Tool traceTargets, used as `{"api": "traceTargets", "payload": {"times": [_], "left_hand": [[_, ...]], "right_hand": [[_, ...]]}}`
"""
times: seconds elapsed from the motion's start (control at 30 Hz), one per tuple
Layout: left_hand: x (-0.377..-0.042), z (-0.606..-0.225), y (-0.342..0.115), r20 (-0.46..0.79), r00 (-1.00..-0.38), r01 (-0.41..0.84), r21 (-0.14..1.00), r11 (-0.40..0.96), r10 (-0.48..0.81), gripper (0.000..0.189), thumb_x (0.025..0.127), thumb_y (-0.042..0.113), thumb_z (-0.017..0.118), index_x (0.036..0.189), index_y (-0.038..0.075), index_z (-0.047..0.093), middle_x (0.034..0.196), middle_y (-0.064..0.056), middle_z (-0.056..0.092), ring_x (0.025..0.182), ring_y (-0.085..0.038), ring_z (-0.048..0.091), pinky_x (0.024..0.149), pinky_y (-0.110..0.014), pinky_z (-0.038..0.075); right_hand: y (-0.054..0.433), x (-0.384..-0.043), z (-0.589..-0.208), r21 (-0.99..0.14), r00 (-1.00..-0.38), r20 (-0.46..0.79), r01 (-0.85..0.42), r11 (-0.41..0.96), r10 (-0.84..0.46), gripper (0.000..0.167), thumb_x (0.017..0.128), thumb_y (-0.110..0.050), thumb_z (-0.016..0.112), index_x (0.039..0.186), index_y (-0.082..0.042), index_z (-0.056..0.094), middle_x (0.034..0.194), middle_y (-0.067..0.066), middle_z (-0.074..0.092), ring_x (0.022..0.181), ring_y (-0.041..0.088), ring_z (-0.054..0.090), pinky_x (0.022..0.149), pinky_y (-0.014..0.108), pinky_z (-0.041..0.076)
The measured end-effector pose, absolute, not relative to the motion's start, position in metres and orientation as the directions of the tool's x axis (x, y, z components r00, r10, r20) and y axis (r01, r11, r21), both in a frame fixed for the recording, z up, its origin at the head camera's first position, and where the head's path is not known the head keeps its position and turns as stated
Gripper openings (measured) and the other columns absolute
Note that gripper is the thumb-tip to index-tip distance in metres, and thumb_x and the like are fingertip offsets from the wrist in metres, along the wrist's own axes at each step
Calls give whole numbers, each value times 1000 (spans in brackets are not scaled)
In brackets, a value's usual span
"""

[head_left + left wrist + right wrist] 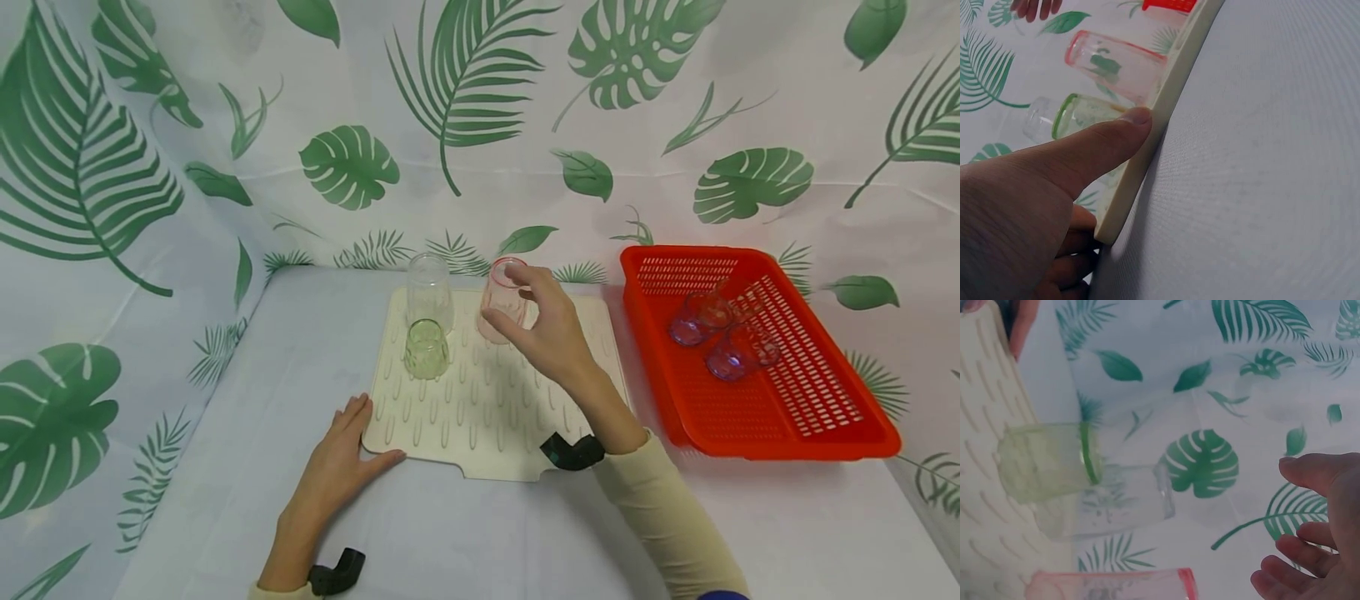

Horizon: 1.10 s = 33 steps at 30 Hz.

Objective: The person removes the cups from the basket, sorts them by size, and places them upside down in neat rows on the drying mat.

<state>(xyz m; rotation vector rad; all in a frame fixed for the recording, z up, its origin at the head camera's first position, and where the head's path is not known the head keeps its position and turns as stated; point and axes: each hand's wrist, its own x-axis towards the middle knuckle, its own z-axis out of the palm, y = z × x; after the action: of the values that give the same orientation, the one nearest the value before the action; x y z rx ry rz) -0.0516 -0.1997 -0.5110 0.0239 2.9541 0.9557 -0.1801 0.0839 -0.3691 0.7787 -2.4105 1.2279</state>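
My left hand (335, 467) rests at the near left corner of a cream drying board (472, 417). Its thumb lies along the front edge and its fingers lie by the left edge. Over the board, my right hand (551, 329) is spread, thumb and fingers apart, holding nothing. It is nearest to a tall pink glass (495, 321), which stands with its red-edged end up. In the right wrist view a gap shows between this hand and the pink glass (1116, 586). Farther left stand a short green glass (426, 354) and, behind it, a tall clear glass (427, 279).
A red plastic basket (675, 408) with perforated sides stands right of the board. Two purplish glasses (731, 354) lie tilted inside it. A leaf-printed cloth (510, 200) hangs behind the white table (247, 400).
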Motion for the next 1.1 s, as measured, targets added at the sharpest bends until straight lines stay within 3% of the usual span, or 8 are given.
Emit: {"api": "traceTargets", "payload": {"times": [0.3, 0.7, 1.1], "left_hand": [[-52, -510, -200, -35, -999, -4, 585, 811, 20, 99, 82, 53, 78, 152, -3, 37, 162, -22, 31, 152, -41, 25, 123, -57, 25], [-52, -510, -200, -56, -998, -18, 593, 805, 18, 99, 83, 55, 76, 153, -2, 36, 163, -21, 29, 152, -42, 23, 122, -59, 26], [-51, -509, -199, -76, -997, -34, 601, 799, 14, 99, 84, 54, 76, 154, -2, 34, 164, -21, 27, 153, -42, 21, 122, -59, 25]], "right_hand": [[110, -185, -355, -603, -803, 536, -580, 548, -260, 60, 85, -16, 79, 136, 1, 53, 137, 18, 58, 124, 32, 57, 106, 50, 52], [150, -193, -335, -640, -843, 516, -497, 585, -151, 58, 87, -12, 77, 138, 1, 52, 136, 19, 58, 123, 34, 58, 108, 53, 49], [204, -203, -334, -651, -916, 400, -270, 710, 18, 68, 91, -37, 72, 148, -12, 46, 148, 9, 53, 130, 30, 52, 109, 55, 48]]}}
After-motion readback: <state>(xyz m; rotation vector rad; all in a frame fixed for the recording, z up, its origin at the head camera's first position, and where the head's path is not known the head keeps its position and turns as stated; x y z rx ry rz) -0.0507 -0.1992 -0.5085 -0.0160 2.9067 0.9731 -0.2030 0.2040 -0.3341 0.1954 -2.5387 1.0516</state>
